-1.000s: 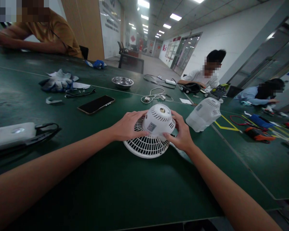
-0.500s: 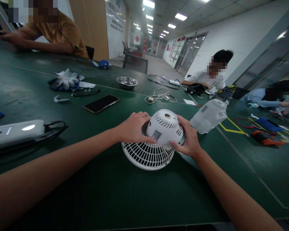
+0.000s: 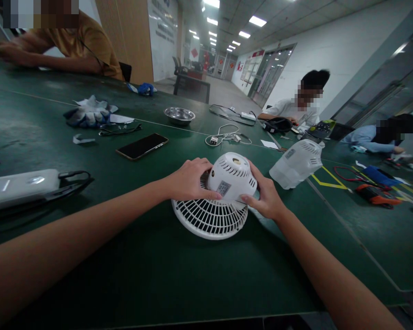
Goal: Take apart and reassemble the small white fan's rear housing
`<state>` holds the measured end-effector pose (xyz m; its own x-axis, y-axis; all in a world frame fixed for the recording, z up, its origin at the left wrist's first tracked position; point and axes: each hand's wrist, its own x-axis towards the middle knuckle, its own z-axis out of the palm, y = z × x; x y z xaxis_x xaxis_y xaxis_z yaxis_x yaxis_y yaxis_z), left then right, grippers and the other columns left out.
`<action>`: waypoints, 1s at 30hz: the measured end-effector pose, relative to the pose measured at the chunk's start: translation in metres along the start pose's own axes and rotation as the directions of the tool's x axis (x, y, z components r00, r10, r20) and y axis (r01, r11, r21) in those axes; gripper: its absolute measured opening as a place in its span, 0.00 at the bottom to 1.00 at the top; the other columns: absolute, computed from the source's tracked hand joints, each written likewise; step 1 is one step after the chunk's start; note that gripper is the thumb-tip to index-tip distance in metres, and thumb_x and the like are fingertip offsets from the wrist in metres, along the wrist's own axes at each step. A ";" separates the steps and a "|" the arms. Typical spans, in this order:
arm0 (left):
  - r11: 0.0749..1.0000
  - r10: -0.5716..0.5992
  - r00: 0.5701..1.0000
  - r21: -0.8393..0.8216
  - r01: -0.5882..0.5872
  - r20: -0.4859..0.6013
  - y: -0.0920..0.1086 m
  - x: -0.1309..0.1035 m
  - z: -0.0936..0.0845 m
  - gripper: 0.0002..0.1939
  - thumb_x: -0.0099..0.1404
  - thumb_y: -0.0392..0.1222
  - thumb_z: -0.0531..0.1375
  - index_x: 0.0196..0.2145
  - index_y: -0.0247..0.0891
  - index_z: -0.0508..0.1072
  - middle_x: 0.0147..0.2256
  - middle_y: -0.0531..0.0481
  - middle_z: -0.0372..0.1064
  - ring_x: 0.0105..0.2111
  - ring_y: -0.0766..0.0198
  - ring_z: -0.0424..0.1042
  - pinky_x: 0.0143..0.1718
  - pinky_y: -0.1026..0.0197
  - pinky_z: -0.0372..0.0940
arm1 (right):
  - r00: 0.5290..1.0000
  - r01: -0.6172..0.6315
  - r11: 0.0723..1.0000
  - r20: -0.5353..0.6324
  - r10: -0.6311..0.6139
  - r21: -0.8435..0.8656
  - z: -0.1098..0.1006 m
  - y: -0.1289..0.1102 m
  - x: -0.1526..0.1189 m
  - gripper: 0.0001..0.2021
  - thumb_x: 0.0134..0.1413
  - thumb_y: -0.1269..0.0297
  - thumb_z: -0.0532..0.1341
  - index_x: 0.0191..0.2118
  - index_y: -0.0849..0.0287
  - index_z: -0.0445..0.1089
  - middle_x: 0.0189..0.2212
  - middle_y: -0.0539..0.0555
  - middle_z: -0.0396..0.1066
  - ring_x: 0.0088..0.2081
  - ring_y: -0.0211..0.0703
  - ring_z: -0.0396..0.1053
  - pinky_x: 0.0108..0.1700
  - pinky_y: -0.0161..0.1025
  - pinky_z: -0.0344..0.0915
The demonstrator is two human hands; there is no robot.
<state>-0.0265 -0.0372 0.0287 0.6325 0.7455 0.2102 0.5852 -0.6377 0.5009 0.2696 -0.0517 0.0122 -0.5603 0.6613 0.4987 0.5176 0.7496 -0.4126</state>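
Both hands grip a white fan motor housing (image 3: 233,178) with slotted vents, a grey label and a round hole on top. My left hand (image 3: 192,179) is closed on its left side, thumb near the label. On the right side my right hand (image 3: 266,195) wraps round the same housing. Beneath it lies a round white fan grille (image 3: 211,222), face down on the green table (image 3: 179,284); whether housing and grille are joined is hidden. To the right, a second white vented plastic part (image 3: 296,165) rests on the table.
A phone (image 3: 142,146), a metal bowl (image 3: 179,115), a white cable (image 3: 223,136) and gloves (image 3: 88,112) lie beyond my hands. At left is a white device with a black strap (image 3: 34,188). An orange-and-black tool (image 3: 376,196) lies far right. Several people sit around the table.
The whole view has shifted slightly. My hands stay on the fan housing, which appears much the same over the grille.
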 end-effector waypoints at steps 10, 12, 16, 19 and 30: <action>1.000 0.016 1.000 0.013 -0.015 -0.025 0.001 0.000 0.003 0.42 0.57 0.73 0.64 0.56 0.36 0.74 0.53 0.37 0.71 0.51 0.42 0.68 0.53 0.39 0.62 | 0.998 -0.056 0.998 -0.006 0.056 0.016 0.005 -0.009 0.003 0.53 0.50 0.46 0.73 0.76 0.46 0.46 0.70 0.60 0.62 0.63 0.68 0.69 0.63 0.70 0.67; 0.999 0.028 0.999 0.022 -0.027 -0.045 0.001 -0.001 0.004 0.41 0.58 0.73 0.63 0.55 0.37 0.75 0.52 0.38 0.71 0.50 0.43 0.69 0.52 0.40 0.62 | 0.998 -0.064 0.998 -0.020 0.064 0.017 0.006 -0.011 0.003 0.52 0.50 0.47 0.73 0.75 0.46 0.47 0.69 0.60 0.63 0.63 0.67 0.69 0.63 0.70 0.67; 0.998 0.048 0.997 0.037 -0.046 -0.059 0.000 -0.001 0.005 0.40 0.59 0.74 0.61 0.54 0.37 0.76 0.52 0.38 0.72 0.49 0.44 0.69 0.51 0.41 0.62 | 0.997 -0.065 0.998 -0.039 0.065 0.008 0.008 -0.013 0.003 0.51 0.50 0.48 0.73 0.75 0.46 0.49 0.69 0.60 0.64 0.64 0.67 0.68 0.65 0.69 0.66; 0.996 0.070 0.996 0.059 -0.067 -0.056 -0.002 -0.001 0.005 0.40 0.60 0.74 0.61 0.54 0.37 0.75 0.52 0.38 0.72 0.50 0.44 0.69 0.51 0.41 0.63 | 0.997 -0.066 0.998 -0.036 0.066 -0.002 0.009 -0.013 0.004 0.52 0.50 0.48 0.73 0.75 0.47 0.48 0.70 0.60 0.62 0.65 0.67 0.67 0.65 0.69 0.65; 0.979 0.185 0.969 -0.052 -0.195 -0.162 -0.010 -0.005 0.008 0.40 0.68 0.53 0.61 0.72 0.41 0.55 0.63 0.37 0.68 0.58 0.42 0.71 0.60 0.38 0.64 | 0.999 -0.021 1.000 0.029 0.020 0.021 0.005 -0.012 -0.004 0.56 0.50 0.42 0.70 0.76 0.48 0.38 0.56 0.61 0.76 0.44 0.62 0.81 0.46 0.61 0.80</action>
<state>-0.0313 -0.0362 0.0161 0.6393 0.6361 0.4320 0.4233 -0.7602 0.4929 0.2627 -0.0631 0.0114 -0.5681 0.6769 0.4681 0.5153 0.7361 -0.4390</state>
